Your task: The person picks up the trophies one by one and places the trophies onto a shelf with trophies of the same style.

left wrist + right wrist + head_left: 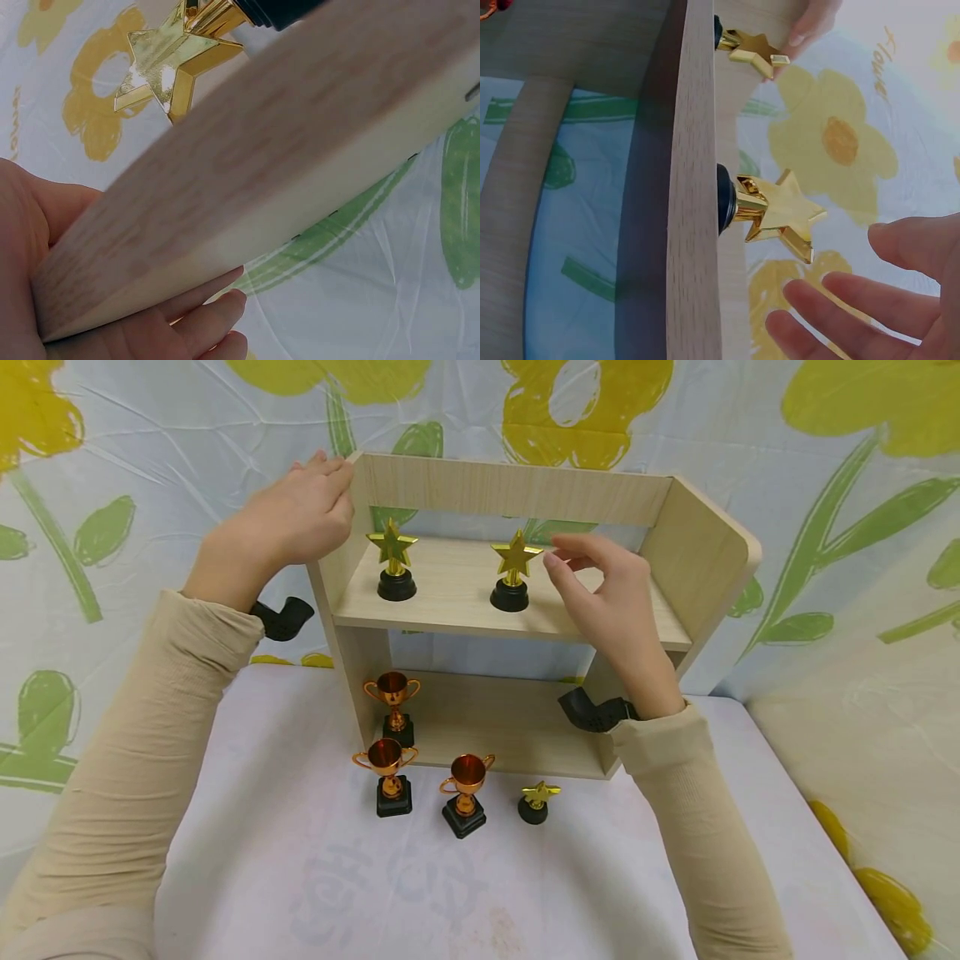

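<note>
Looks like placing star trophy 2 (pixel 514 560) | right grip (pixel 618 597) spread beside it; left grip (pixel 296 514) clasping shelf (pixel 716 539) | next probably wants reaching down for table (pixel 262 785) star (pixel 535 806)

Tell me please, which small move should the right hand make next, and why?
Probably the right hand should lower toward the front star trophy on the table: two star trophies already stand on the upper shelf, and this hand holds nothing.
</note>
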### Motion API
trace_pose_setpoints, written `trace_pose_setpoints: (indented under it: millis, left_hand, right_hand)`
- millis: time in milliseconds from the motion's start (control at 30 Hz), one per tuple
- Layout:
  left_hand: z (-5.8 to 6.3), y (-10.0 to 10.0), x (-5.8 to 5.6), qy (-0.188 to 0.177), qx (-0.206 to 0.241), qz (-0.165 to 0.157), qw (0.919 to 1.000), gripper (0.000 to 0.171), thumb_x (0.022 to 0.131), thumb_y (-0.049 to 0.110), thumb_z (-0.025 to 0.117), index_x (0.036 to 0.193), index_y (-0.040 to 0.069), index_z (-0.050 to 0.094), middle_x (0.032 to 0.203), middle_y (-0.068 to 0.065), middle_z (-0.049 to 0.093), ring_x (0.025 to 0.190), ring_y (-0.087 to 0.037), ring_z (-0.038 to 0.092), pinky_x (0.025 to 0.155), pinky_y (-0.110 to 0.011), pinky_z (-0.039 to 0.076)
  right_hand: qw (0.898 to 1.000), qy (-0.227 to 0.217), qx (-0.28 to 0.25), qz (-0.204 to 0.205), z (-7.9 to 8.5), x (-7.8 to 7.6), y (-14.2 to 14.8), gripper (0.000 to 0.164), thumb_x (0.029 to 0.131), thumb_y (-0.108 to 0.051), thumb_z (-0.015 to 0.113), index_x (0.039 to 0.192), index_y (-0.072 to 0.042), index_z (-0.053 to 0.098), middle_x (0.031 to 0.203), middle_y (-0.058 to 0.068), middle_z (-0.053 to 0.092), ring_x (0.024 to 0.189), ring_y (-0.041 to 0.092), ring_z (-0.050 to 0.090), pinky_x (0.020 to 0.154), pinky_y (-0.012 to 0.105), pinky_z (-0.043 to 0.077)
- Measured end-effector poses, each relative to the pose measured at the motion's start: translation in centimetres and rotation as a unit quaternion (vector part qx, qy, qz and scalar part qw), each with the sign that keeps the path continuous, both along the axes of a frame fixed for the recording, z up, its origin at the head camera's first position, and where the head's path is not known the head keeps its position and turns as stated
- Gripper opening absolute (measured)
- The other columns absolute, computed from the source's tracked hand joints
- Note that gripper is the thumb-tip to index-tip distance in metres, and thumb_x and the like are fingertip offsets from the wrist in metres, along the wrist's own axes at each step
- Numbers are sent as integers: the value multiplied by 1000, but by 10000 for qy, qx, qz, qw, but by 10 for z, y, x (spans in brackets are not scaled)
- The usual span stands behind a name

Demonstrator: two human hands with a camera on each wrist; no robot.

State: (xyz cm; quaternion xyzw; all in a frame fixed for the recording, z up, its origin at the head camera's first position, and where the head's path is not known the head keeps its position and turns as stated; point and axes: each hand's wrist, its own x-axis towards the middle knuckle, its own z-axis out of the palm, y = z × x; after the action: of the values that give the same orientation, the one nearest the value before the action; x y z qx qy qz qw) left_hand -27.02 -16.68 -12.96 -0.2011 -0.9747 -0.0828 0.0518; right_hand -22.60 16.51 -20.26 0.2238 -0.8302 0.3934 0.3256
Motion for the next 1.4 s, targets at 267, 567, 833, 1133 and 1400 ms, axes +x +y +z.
trace_pose_setpoints:
  millis: [267,567,833,1133,1400]
  left_hand:
    - [0,0,1,-29,-9,17,10000,60,101,18,7,155,-7,5,163,-24,1,149,-39,-8,124,-47,-4]
    - [0,0,1,-27,4,11,10000,60,100,17,8,155,-7,5,163,-24,1,149,-39,-8,124,-47,-4]
    - [0,0,1,-52,-25,35,10000,60,101,18,7,155,-6,4,163,-24,0,149,-38,-9,124,-46,-4]
    - [1,0,2,-82,-6,70,9999,60,101,19,7,156,-5,3,163,-22,-1,149,-36,-10,124,-45,-5]
    - [1,0,2,-83,0,60,9999,60,101,19,7,156,-5,4,163,-22,-1,149,-37,-10,124,-45,-5]
  right_hand:
    - [9996,214,-120,127,-5,11,6,24,94,-14,67,113,-2,74,105,8,73,91,18,66,93,35,46]
    - [9998,138,-89,74,-11,25,13,25,95,-15,65,115,-3,73,110,8,72,96,16,65,93,34,47]
    - [9998,-11,-160,147,-16,38,17,22,95,-15,66,112,-5,74,104,7,73,96,6,63,91,28,47]
    - [9990,169,-261,317,-25,48,21,19,94,-8,67,110,-2,75,105,6,74,97,8,63,94,25,47]
    - [9962,473,-429,587,-34,53,25,19,92,-2,67,109,-1,75,105,7,74,95,9,65,92,25,49]
